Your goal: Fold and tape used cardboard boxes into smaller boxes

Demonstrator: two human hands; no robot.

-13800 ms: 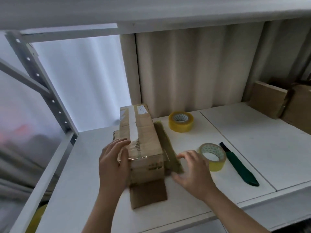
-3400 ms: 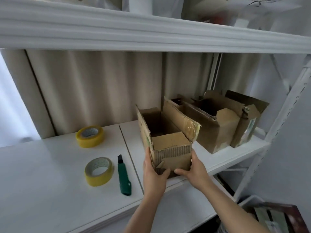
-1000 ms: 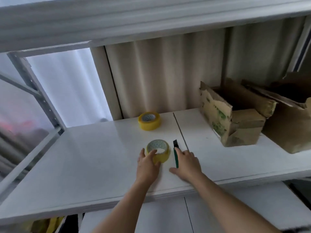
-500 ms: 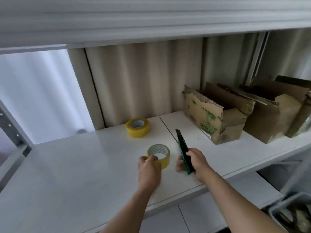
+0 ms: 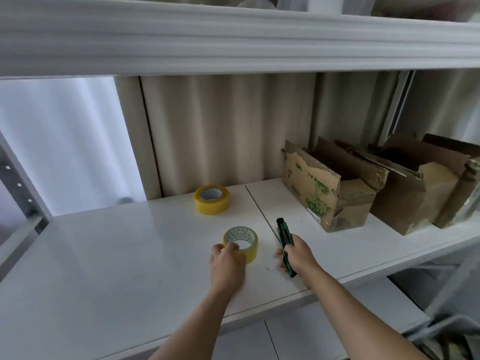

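Where curtain hangs, white shelf (image 5: 109, 258)

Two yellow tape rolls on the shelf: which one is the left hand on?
The near tape roll, beside the green knife: the left hand grips its front edge. The far tape roll sits untouched by the back wall.

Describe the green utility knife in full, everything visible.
The green utility knife is a slim, long cutter with a green body that looks like plastic and a black front tip; no bare blade can be made out. The right hand grips its rear half, fingers curled round it, tip pointing away toward the back wall. It sits just above the white shelf, right of the nearer tape roll.
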